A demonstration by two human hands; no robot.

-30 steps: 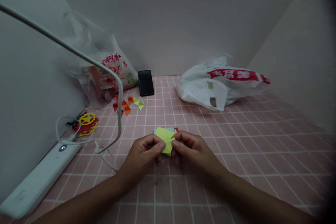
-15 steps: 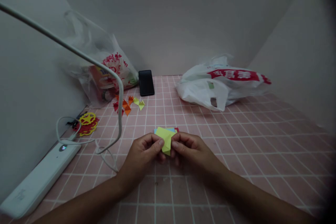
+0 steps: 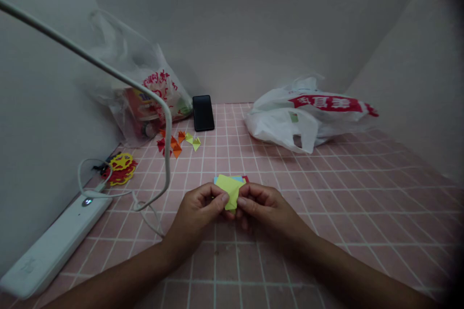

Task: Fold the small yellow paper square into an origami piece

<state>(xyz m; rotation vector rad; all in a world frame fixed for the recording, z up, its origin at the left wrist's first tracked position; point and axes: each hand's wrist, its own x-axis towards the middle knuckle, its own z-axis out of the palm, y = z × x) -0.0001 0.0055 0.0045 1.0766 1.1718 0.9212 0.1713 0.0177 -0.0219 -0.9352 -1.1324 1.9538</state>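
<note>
A creased piece of yellow paper (image 3: 229, 190) is held up between my two hands, low in the middle of the view. My left hand (image 3: 203, 207) pinches its left edge between thumb and fingers. On the other side, my right hand (image 3: 263, 205) pinches the right edge in the same way. The lower part of the paper looks folded, and my fingertips behind it are partly hidden. Just beyond it lie sheets of coloured paper; a blue sheet (image 3: 238, 178) and a red corner (image 3: 246, 179) peek out behind the yellow piece.
Small folded paper pieces in orange (image 3: 176, 147) and yellow (image 3: 195, 142) lie at back left, near a black phone (image 3: 203, 113). Plastic bags stand at left (image 3: 159, 89) and right (image 3: 282, 125). A white power bank-like bar (image 3: 54, 246) and a white cable (image 3: 167, 145) occupy the left.
The bottom tip of the yellow paper, which pointed down between my hands, now appears shorter and blunter. Both hands have kept their grip nearly in place; the whole view has shifted slightly.
</note>
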